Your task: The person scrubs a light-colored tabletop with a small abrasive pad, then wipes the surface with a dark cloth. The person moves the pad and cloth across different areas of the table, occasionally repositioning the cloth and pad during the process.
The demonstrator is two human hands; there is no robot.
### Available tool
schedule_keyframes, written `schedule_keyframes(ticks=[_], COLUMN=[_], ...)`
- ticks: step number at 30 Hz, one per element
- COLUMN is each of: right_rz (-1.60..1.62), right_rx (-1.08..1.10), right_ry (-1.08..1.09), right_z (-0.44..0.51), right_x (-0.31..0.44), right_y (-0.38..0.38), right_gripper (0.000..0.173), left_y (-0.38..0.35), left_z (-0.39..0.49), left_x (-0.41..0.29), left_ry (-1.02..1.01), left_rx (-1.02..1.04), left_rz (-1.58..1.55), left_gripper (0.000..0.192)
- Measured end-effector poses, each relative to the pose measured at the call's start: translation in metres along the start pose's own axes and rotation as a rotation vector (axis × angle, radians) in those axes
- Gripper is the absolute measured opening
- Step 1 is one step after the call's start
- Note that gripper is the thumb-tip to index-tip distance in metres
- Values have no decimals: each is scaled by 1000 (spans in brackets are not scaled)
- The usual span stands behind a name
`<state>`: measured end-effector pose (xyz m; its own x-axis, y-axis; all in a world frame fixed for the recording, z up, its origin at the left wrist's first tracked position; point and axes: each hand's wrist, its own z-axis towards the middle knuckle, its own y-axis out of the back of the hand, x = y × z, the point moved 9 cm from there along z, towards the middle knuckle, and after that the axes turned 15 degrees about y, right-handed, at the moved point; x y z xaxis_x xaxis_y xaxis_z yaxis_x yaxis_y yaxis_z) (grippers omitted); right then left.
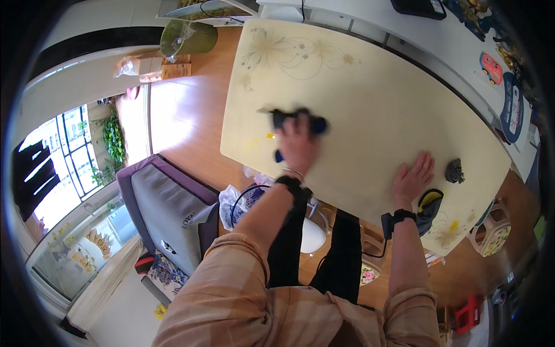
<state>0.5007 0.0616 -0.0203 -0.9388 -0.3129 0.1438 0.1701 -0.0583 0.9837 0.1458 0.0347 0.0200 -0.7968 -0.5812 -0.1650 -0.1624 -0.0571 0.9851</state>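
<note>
My left hand (299,143) is blurred over a pale yellow table (368,117) with a printed flower pattern. Its fingers press on a dark cloth (282,118), black and dark blue, bunched against the tabletop; blur hides its exact shape. A small yellow patch shows beside the cloth. My right hand (414,175) rests flat on the table, fingers spread, holding nothing. Just to its right sits a dark grey scouring pad (454,171), perhaps steel wool. By my right wrist lies a dark grey fabric item (427,217) with a yellow inside.
A white cabinet (373,19) runs along the table's far side, with a toy car (491,68) on it. To the left stand a grey sofa (173,204) and a green waste bin (190,37). Plastic stools (490,234) stand at the table's near right.
</note>
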Motion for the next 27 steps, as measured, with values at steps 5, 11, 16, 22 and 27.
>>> schedule_keyframes(ticks=[5, 11, 16, 22, 27], right_rz=[8, 44, 9, 53, 146], right_rx=[67, 52, 66, 453, 344], right_ry=[-47, 78, 154, 240, 252], right_z=[-5, 64, 219, 290, 280], right_x=[1, 18, 34, 52, 52], right_y=[-5, 19, 4, -53, -30], right_gripper=[64, 56, 57, 50, 49], left_y=[-29, -15, 31, 22, 22], left_z=[-130, -85, 11, 17, 18], left_x=[-122, -39, 116, 141, 141], left_ry=[-550, -344, 191, 296, 304], left_rx=[298, 299, 69, 152, 119], left_rz=[40, 61, 108, 216, 214], left_gripper=[54, 55, 62, 67, 67])
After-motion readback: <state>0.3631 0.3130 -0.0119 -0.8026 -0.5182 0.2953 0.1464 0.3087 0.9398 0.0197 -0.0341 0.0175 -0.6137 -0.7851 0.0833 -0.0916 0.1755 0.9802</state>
